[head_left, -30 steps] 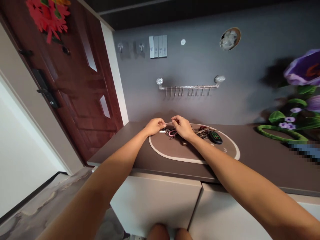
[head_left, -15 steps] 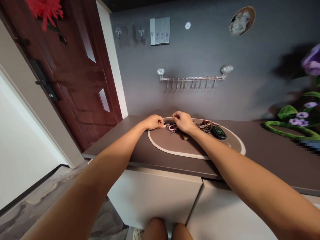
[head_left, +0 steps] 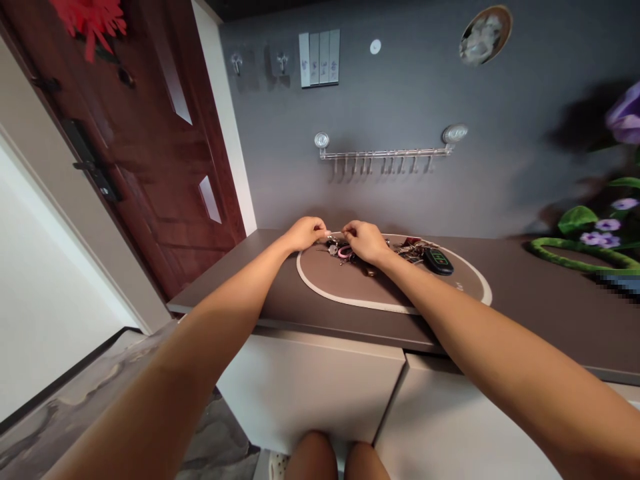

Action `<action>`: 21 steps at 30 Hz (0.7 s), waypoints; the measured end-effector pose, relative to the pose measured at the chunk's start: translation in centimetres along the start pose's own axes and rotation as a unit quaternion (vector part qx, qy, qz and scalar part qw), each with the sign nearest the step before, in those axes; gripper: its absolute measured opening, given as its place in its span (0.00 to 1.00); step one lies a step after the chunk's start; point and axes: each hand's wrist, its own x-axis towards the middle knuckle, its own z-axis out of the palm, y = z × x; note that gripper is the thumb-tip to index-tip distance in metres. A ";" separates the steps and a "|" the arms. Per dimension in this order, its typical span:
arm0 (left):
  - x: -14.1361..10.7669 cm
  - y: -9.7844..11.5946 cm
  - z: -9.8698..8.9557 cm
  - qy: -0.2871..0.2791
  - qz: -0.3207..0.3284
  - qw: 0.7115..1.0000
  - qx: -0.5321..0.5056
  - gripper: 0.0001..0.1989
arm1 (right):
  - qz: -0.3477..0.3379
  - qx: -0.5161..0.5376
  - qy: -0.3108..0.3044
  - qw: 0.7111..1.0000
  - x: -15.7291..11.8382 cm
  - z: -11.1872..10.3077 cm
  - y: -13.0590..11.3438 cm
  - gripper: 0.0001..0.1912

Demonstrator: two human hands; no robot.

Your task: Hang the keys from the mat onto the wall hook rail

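On an oval brown mat (head_left: 350,291) with a pale rim lies a cluster of keys and key rings. My left hand (head_left: 305,233) is at the mat's back left edge, thumb and fingers pinched beside small metal pieces; what is between the fingertips is too small to make out. Just to its right my right hand (head_left: 365,241) is also pinched, above a pink ring (head_left: 345,252), its grip contents unclear. Under and behind the right hand part of the cluster is hidden. Right of it are more keys (head_left: 413,251) and a black car key fob (head_left: 438,261) with green markings.
A clear rail with hooks (head_left: 385,157) is fixed on the grey wall above the mat. To the right are an artificial flower plant (head_left: 597,233) and a blurred blue patch. A dark red door (head_left: 165,173) stands left; white cabinet doors (head_left: 310,380) are below the counter.
My left hand has lifted slightly up and back, uncovering a round pale piece near the pink ring. My right hand has stayed nearly in place.
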 end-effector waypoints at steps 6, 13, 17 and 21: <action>-0.1 0.9 -0.3 0.047 0.013 0.998 0.031 0.11 | -0.001 -0.004 -0.004 1.000 0.0 0.0 -0.1 0.10; -0.1 1.2 -0.4 0.097 -0.014 0.995 -0.024 0.14 | -0.007 0.026 0.005 1.000 0.1 0.1 0.1 0.10; 0.2 0.9 -0.2 0.114 -0.033 0.987 -0.111 0.17 | -0.015 0.061 0.037 0.997 0.0 0.1 -0.2 0.11; 0.3 1.1 -0.1 0.128 -0.040 0.967 -0.218 0.18 | -0.041 0.113 0.045 0.992 -0.5 0.0 -1.0 0.07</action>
